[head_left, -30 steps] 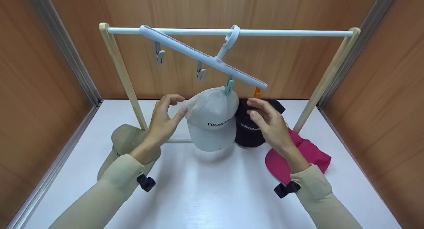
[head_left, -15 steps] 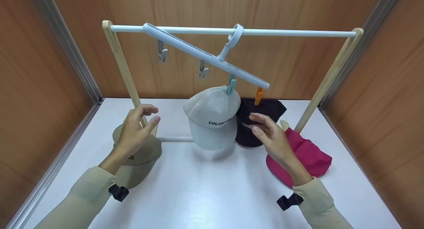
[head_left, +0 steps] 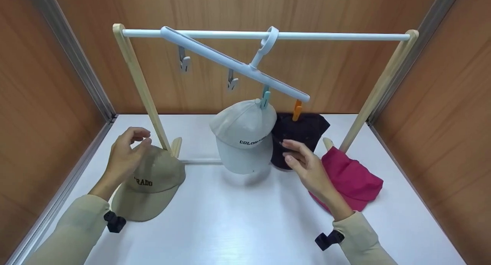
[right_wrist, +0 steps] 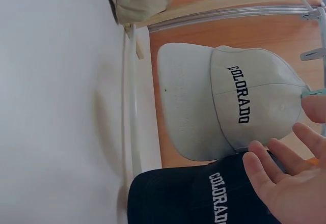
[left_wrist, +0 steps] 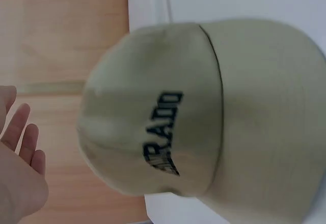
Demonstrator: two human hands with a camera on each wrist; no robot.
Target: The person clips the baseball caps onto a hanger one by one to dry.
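Observation:
My left hand (head_left: 126,155), fingers loosely bent and holding nothing, is at the left side of an olive-beige baseball cap (head_left: 147,201) on the table. Dark lettering runs across that cap's front. My right hand (head_left: 307,167) hovers with relaxed fingers in front of a black cap (head_left: 299,132), overlapping it in the head view. A light grey cap (head_left: 245,127) marked COLORADO hangs from a teal clip (head_left: 265,99), and the black one from an orange clip (head_left: 297,111). Both clips are on a pale blue hanger (head_left: 230,63). Behind my right wrist lies a crimson cap (head_left: 355,176).
The hanger hooks over the white rod (head_left: 345,36) of a rack with wooden legs (head_left: 142,86). Two grey clips (head_left: 184,61) dangle unused on the hanger's left part. Wood-grain panels (head_left: 46,104) enclose the white table (head_left: 238,219) at the sides and back.
My left hand has moved left and down from beside the light grey cap to the olive-beige cap. My right hand has lowered slightly. The hanging caps stay in place.

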